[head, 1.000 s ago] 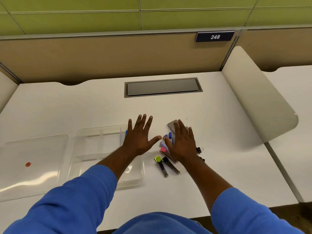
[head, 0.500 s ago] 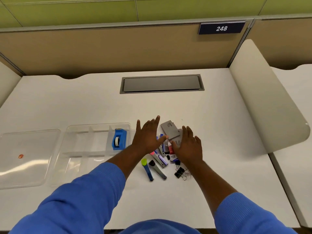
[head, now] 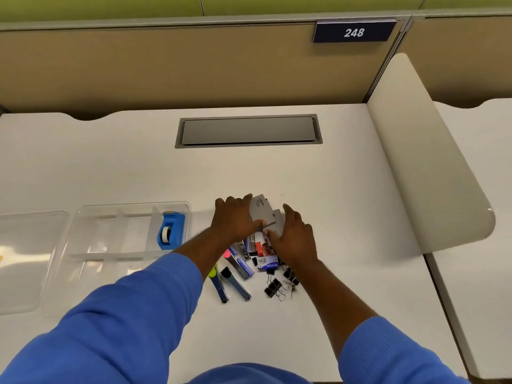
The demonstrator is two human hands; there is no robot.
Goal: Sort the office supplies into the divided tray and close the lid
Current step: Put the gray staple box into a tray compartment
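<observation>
A pile of office supplies lies mid-desk: grey cards point(head: 261, 207), small staple boxes point(head: 266, 261), several staplers or clippers point(head: 239, 266), black binder clips point(head: 277, 286). My left hand point(head: 235, 221) pinches the grey cards from the left, thumb on top. My right hand point(head: 292, 239) rests on the second grey card at the pile's right side, fingers spread. The clear divided tray point(head: 91, 256) sits to the left, with a blue tape dispenser point(head: 170, 230) in its far right compartment. Its clear lid point(head: 25, 261) lies flat at the far left.
A grey cable hatch point(head: 248, 131) is set into the desk behind the pile. A curved cream divider panel point(head: 426, 162) borders the desk on the right. Tan partition walls stand at the back, with a sign reading 248 point(head: 354, 32).
Both hands moved from hovering flat over the pile onto the grey cards; my left hand closed on them. The view shifted, uncovering the tape dispenser in the tray.
</observation>
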